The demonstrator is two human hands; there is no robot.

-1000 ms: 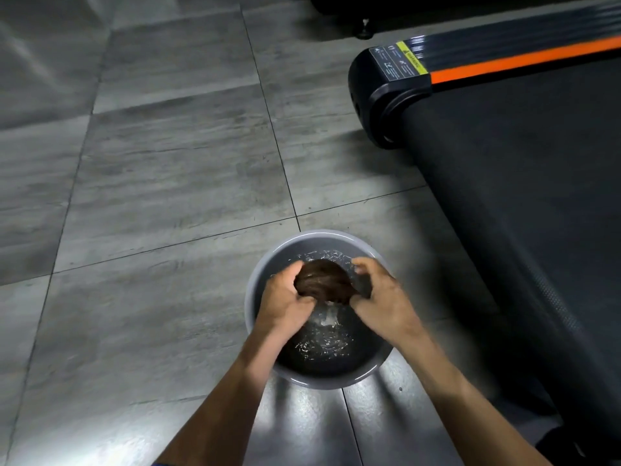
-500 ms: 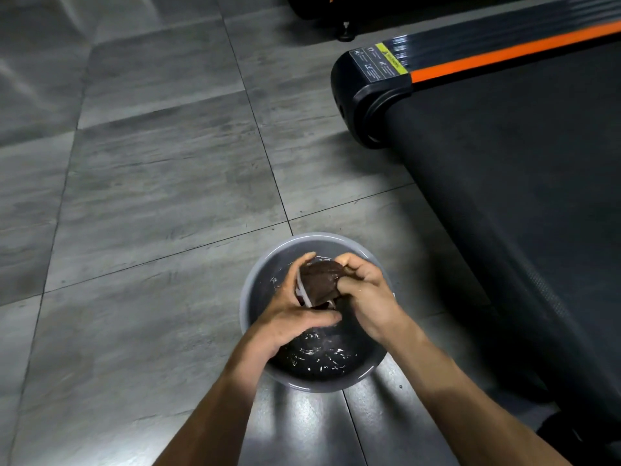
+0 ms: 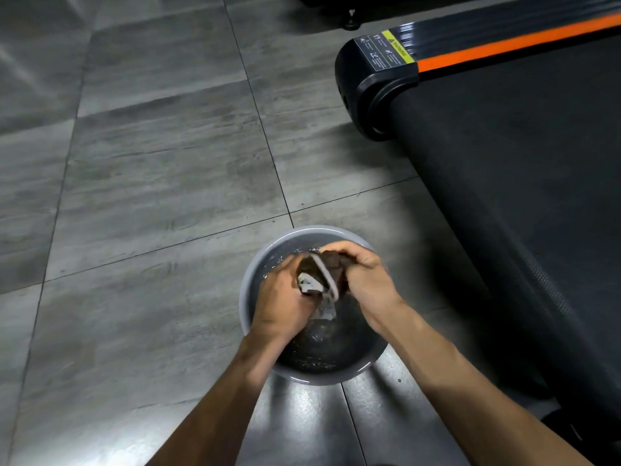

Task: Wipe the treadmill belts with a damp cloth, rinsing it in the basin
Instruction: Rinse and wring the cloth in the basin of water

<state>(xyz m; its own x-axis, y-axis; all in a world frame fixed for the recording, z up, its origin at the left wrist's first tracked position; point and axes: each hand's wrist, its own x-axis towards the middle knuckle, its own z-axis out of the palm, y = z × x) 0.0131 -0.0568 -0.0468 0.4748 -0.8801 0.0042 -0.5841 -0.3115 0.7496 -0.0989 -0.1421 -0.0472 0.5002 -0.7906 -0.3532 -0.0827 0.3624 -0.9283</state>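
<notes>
Grey tiled floor (image 3: 151, 163): both hands, left hand (image 3: 280, 302) and right hand (image 3: 368, 282), wring dark wet cloth (image 3: 322, 274) over round grey basin (image 3: 250, 284); black treadmill belt (image 3: 521, 169) apparently awaits wiping.

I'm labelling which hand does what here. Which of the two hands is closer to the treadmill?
The right hand: it grips the cloth on the side of the basin facing the treadmill; the left hand holds it on the open-floor side.

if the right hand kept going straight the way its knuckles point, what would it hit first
Probably the left hand: the right hand points left across the basin, with only the cloth bunched between them. Depth is hard to judge.
</notes>
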